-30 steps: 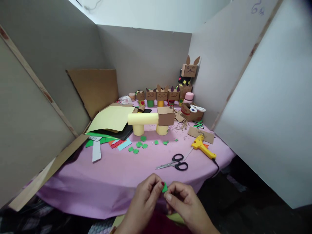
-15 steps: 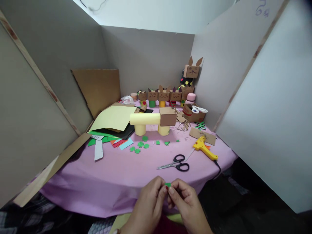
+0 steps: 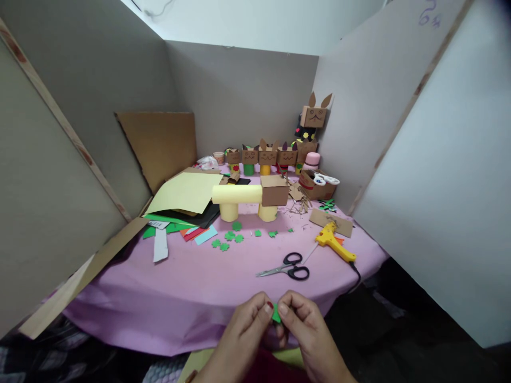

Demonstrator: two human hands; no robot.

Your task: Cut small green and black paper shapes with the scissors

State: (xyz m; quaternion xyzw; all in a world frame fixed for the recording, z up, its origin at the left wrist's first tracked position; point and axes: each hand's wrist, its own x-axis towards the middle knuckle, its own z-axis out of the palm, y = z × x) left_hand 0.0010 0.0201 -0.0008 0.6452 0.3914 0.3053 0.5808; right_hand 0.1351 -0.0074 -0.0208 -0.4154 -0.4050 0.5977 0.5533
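Note:
Close to my body, in front of the table's near edge, my left hand (image 3: pixel 252 322) and my right hand (image 3: pixel 302 320) pinch one small green piece of craft foam or paper (image 3: pixel 276 314) between thumbs and fingers. Its full outline is partly covered by the fingertips. Beyond the hands lie black-handled scissors (image 3: pixel 285 267), blades pointing left. Several green flower-shaped cutouts (image 3: pixel 229 235) rest farther back. Behind them stands a figure of pale yellow rolled tubes (image 3: pixel 237 194) with a brown cardboard box head (image 3: pixel 274 191).
A yellow glue gun (image 3: pixel 335 242) lies at the right, its cord dropping over the edge. Coloured sheets (image 3: pixel 186 192) are stacked at the left. Several box-headed figures (image 3: pixel 267 156) line the back. White-handled scissors (image 3: pixel 326 179) sit on a cardboard box (image 3: pixel 329 190). Partitions enclose the table.
The green piece has been turned between my fingers and now points downward, with more of it showing. Both hands shifted slightly while keeping their pinch. The things on the table stay put.

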